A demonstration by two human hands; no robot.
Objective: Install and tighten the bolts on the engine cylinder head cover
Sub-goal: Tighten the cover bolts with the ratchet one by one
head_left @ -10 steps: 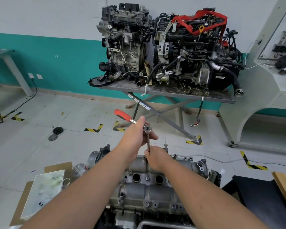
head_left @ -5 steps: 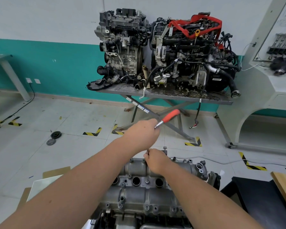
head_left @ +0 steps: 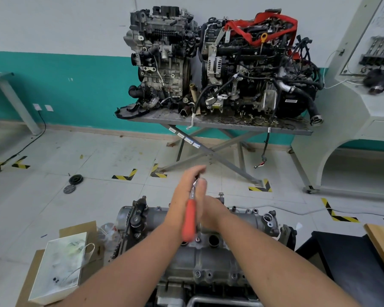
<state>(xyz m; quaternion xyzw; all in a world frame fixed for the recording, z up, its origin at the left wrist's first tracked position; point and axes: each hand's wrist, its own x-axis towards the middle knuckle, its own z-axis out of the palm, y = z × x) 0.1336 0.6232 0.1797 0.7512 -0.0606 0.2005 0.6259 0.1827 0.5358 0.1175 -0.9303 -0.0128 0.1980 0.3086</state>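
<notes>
Swinging a ratchet: left hand (head_left: 186, 191) presses flat, fingers straight, along the metal shank of the ratchet (head_left: 190, 220), whose red grip runs from the tool head near the fingertips back toward the wearer, long axis roughly far-to-near over the cylinder head cover (head_left: 211, 262). Right hand (head_left: 213, 214) sits just beside and under the left, curled low near the far edge of the cover, apparently steadying the extension or socket; what it holds is hidden behind the left hand, so its grip cannot be told. Bolt being driven lies under the hands at the cover's far edge, out of sight. One bolt (head_left: 220, 194) stands proud, upright, just right of the hands on the same far edge; likely not yet run down. Left hand is the nearer one to the handle and governs the next stroke. Cover sits on the engine at bottom centre. Containers: white paper bag (head_left: 60, 269) lies on flattened cardboard (head_left: 78, 229) on the floor left of the engine, mouth open, a few small dark bits inside, too small to name
</notes>
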